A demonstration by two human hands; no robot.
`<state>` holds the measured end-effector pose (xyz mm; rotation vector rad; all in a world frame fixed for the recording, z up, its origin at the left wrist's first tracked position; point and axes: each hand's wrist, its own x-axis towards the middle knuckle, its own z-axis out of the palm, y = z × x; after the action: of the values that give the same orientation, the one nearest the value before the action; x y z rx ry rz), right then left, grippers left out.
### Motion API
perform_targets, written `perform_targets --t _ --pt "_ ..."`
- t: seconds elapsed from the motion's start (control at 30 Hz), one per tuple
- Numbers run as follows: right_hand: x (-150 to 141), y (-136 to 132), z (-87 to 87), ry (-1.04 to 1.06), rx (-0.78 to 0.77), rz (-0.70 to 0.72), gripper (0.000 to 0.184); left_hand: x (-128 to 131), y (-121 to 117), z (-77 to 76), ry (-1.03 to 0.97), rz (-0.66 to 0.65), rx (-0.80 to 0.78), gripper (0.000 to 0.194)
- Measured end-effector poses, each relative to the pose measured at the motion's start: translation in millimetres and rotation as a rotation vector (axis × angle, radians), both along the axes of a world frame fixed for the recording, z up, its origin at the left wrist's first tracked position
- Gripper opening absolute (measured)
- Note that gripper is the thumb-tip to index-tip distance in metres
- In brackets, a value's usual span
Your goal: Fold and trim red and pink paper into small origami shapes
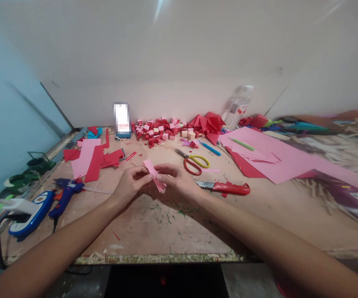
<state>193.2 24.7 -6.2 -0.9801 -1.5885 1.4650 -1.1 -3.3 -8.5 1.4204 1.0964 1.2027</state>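
Note:
Both my hands hold one narrow pink paper strip (150,167) just above the table. My left hand (131,181) pinches its left side between thumb and fingers. On the other side, my right hand (174,179) grips it, the thumb pressed near the lower part. The strip's lower end looks split or layered, with folds I cannot make out. Beyond the hands lie scissors (193,162) with one red and one yellow handle. Right of my right hand is a red-handled knife (228,188), its blade toward my wrist.
Small red and pink paper cubes (158,130) are heaped at the back. A blue glue gun (66,198) and power strip (32,215) lie left. Pink sheets (293,159) and a plastic bottle (237,107) are right. Cut paper (87,157), a blue pen (210,148) and a phone (122,120) surround the middle.

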Motion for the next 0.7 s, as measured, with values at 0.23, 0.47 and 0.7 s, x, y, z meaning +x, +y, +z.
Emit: perform_targets --t 0.23,0.47,0.7 --pt "-3.6 -2.4 -2.7 0.166 -0.184 0.081 0.073 1.9 1.7 -3.2 0.043 0.01 0.027 0.025" --pt "-3.7 -3.0 -2.3 0.231 -0.207 0.019 0.058 -0.5 5.3 -2.2 0.075 0.029 0.087 0.025" --pt "-3.7 -2.9 5.5 0.354 -0.217 -0.043 0.045 -8.7 10.9 -8.1 -0.065 0.112 -0.058 0.015"
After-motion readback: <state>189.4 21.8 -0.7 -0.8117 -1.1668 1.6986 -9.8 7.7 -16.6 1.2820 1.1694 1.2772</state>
